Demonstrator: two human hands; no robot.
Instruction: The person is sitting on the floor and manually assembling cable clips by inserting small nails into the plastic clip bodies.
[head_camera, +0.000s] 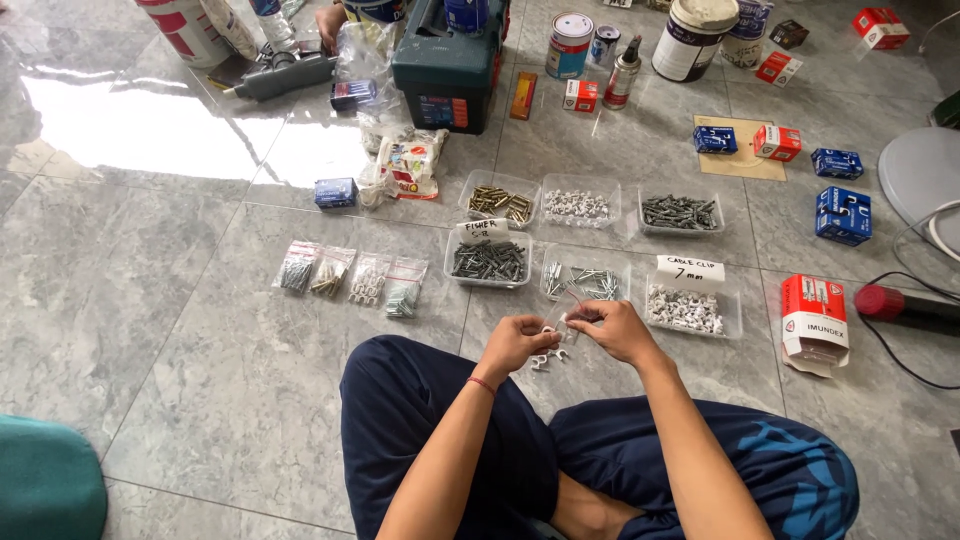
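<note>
A small clear plastic bag (562, 325) is held between both hands above the grey tiled floor (180, 330), just in front of the crossed legs in dark blue trousers (440, 430). The left hand (517, 342) is closed in a pinch on the bag's left edge; a red band is worn at its wrist. The right hand (612, 328) is closed in a pinch on the bag's right edge, with the fingers curled inward. A few loose white cable clips (548, 358) are seen on the floor directly below the hands.

Six clear plastic trays are arranged in two rows beyond the hands. The nearest tray on the right (686, 308) is filled with white cable clips and is marked with a paper label. The tray directly ahead (585, 281) is loaded with nails, and the tray to its left (488, 261) with grey plugs. Four small filled zip bags (350, 272) are laid in a row to the left. A red and white carton (812, 320) is placed at the right.
</note>
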